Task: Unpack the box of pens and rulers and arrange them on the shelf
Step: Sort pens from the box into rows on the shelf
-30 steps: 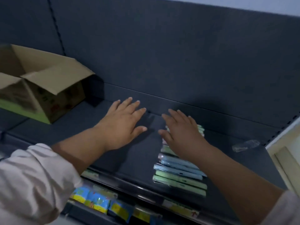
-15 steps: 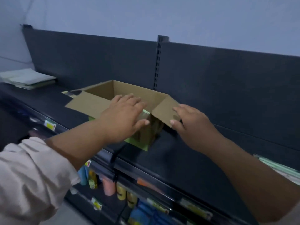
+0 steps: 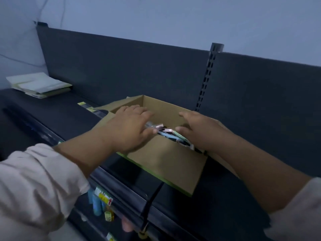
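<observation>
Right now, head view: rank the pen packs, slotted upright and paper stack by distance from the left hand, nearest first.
1. Pen packs: inside the box, right at the thumb side of the left hand.
2. Slotted upright: behind the box, off to the right.
3. Paper stack: far left end of the shelf.
</observation>
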`<act>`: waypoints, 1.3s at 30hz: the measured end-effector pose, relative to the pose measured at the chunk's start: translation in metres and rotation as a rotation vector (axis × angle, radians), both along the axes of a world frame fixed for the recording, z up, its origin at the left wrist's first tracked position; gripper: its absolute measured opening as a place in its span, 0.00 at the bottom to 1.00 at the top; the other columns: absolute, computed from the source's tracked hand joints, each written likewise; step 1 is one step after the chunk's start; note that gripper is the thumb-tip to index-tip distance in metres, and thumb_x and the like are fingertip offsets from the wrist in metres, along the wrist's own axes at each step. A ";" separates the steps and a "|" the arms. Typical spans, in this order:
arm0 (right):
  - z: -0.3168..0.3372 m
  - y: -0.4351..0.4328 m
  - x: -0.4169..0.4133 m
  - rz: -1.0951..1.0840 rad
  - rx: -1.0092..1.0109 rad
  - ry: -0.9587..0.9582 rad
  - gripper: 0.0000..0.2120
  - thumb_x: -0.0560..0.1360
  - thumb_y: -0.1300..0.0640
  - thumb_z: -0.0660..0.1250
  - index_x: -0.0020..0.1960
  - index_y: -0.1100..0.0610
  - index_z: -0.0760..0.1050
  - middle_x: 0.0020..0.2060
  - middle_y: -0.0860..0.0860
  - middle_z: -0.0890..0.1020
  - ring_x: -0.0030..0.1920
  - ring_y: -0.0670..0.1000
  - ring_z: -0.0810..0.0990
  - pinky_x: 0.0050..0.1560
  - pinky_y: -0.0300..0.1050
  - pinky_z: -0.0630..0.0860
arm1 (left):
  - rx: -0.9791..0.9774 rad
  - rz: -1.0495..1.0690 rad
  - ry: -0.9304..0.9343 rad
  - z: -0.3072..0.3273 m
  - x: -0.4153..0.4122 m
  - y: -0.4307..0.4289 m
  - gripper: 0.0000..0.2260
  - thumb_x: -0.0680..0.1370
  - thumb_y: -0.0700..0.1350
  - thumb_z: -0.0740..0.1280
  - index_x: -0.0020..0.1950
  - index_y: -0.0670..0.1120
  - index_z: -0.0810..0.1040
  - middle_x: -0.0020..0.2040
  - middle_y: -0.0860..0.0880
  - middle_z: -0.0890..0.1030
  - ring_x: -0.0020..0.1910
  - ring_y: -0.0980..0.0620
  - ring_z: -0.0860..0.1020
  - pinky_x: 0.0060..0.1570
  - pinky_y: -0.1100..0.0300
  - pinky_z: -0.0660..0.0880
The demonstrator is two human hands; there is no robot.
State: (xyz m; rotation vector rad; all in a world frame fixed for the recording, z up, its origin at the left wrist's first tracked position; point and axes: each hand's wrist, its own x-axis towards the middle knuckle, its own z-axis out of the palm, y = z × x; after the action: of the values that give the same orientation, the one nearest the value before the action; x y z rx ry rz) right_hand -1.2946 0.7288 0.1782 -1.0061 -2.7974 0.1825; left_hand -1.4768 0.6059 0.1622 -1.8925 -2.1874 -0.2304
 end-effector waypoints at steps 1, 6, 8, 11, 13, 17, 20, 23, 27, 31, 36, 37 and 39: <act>-0.001 0.008 -0.011 0.010 -0.006 -0.018 0.30 0.79 0.41 0.58 0.77 0.48 0.55 0.76 0.47 0.60 0.73 0.50 0.62 0.60 0.41 0.62 | -0.017 0.004 0.000 -0.003 -0.008 0.006 0.31 0.77 0.65 0.49 0.75 0.49 0.61 0.74 0.47 0.65 0.73 0.46 0.60 0.72 0.51 0.56; -0.005 0.043 -0.063 0.048 -0.058 -0.078 0.30 0.77 0.42 0.62 0.76 0.50 0.58 0.73 0.50 0.65 0.71 0.52 0.66 0.66 0.46 0.66 | -0.049 0.020 -0.044 -0.011 -0.052 0.033 0.28 0.79 0.61 0.54 0.76 0.49 0.60 0.75 0.46 0.64 0.73 0.47 0.60 0.71 0.54 0.54; -0.008 0.053 -0.081 0.057 -0.041 -0.148 0.31 0.76 0.41 0.63 0.75 0.51 0.60 0.71 0.50 0.69 0.68 0.53 0.69 0.62 0.47 0.69 | -0.074 0.016 -0.069 -0.012 -0.068 0.043 0.28 0.79 0.61 0.54 0.76 0.49 0.61 0.75 0.46 0.63 0.73 0.48 0.60 0.72 0.53 0.55; -0.016 0.065 -0.105 0.067 -0.071 -0.214 0.29 0.74 0.39 0.65 0.70 0.51 0.66 0.65 0.51 0.74 0.61 0.53 0.74 0.55 0.45 0.72 | -0.113 -0.002 -0.067 -0.011 -0.093 0.061 0.26 0.79 0.60 0.54 0.75 0.50 0.62 0.74 0.47 0.64 0.73 0.48 0.61 0.71 0.52 0.57; -0.024 0.070 -0.119 0.052 -0.113 -0.253 0.26 0.74 0.40 0.66 0.66 0.53 0.69 0.61 0.52 0.77 0.56 0.53 0.76 0.54 0.48 0.74 | -0.133 -0.031 -0.073 -0.010 -0.106 0.073 0.27 0.79 0.61 0.54 0.74 0.50 0.62 0.74 0.47 0.64 0.72 0.48 0.62 0.71 0.52 0.57; -0.044 0.071 -0.131 -0.044 -0.223 -0.382 0.28 0.71 0.38 0.68 0.65 0.50 0.69 0.57 0.49 0.77 0.48 0.49 0.76 0.44 0.46 0.74 | -0.141 -0.174 -0.096 -0.011 -0.121 0.096 0.27 0.78 0.63 0.54 0.73 0.51 0.65 0.71 0.51 0.68 0.71 0.52 0.64 0.70 0.55 0.59; -0.061 0.074 -0.129 -0.094 -0.351 -0.459 0.37 0.69 0.36 0.68 0.72 0.51 0.63 0.65 0.50 0.74 0.56 0.49 0.75 0.56 0.46 0.75 | -0.155 -0.300 -0.137 -0.015 -0.126 0.111 0.27 0.79 0.62 0.55 0.74 0.51 0.64 0.72 0.51 0.68 0.70 0.54 0.65 0.68 0.59 0.60; -0.070 0.077 -0.127 -0.106 -0.461 -0.430 0.42 0.69 0.34 0.67 0.76 0.51 0.58 0.73 0.48 0.65 0.67 0.49 0.68 0.66 0.44 0.68 | -0.195 -0.368 -0.201 -0.023 -0.129 0.122 0.28 0.78 0.63 0.54 0.75 0.51 0.63 0.72 0.51 0.67 0.70 0.54 0.65 0.68 0.58 0.61; -0.073 0.078 -0.127 -0.194 -0.562 -0.391 0.45 0.69 0.35 0.69 0.77 0.52 0.54 0.74 0.47 0.62 0.71 0.49 0.64 0.61 0.37 0.63 | -0.281 -0.366 -0.258 -0.030 -0.131 0.131 0.32 0.74 0.67 0.50 0.72 0.51 0.67 0.69 0.50 0.72 0.66 0.53 0.69 0.65 0.54 0.67; -0.075 0.079 -0.127 -0.237 -0.651 -0.364 0.40 0.69 0.39 0.70 0.75 0.51 0.60 0.72 0.47 0.66 0.67 0.48 0.68 0.61 0.38 0.67 | -0.342 -0.355 -0.284 -0.034 -0.132 0.135 0.33 0.71 0.69 0.48 0.66 0.50 0.72 0.63 0.50 0.75 0.60 0.51 0.73 0.60 0.50 0.71; -0.078 0.080 -0.126 -0.209 -0.700 -0.404 0.40 0.72 0.47 0.71 0.77 0.51 0.55 0.73 0.48 0.64 0.69 0.48 0.66 0.60 0.35 0.64 | -0.362 -0.369 -0.313 -0.037 -0.134 0.139 0.24 0.77 0.65 0.54 0.64 0.51 0.72 0.61 0.50 0.75 0.58 0.51 0.73 0.58 0.50 0.72; -0.078 0.081 -0.127 -0.206 -0.693 -0.394 0.39 0.71 0.47 0.72 0.76 0.52 0.57 0.73 0.48 0.65 0.69 0.47 0.67 0.61 0.36 0.65 | -0.363 -0.372 -0.318 -0.037 -0.134 0.139 0.23 0.77 0.64 0.54 0.64 0.51 0.72 0.61 0.51 0.75 0.58 0.52 0.73 0.58 0.50 0.72; -0.076 0.082 -0.126 -0.193 -0.682 -0.361 0.38 0.70 0.45 0.73 0.75 0.51 0.61 0.72 0.46 0.67 0.68 0.47 0.68 0.65 0.38 0.65 | -0.353 -0.381 -0.337 -0.036 -0.133 0.138 0.24 0.78 0.65 0.54 0.66 0.52 0.71 0.62 0.51 0.75 0.59 0.53 0.73 0.58 0.51 0.72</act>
State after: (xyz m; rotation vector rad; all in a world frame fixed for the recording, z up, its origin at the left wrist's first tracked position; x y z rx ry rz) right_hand -1.4206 0.8106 0.1019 -1.5728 -2.9754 1.0828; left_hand -1.6102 0.7441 0.1260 -2.6380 -2.1563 -0.2589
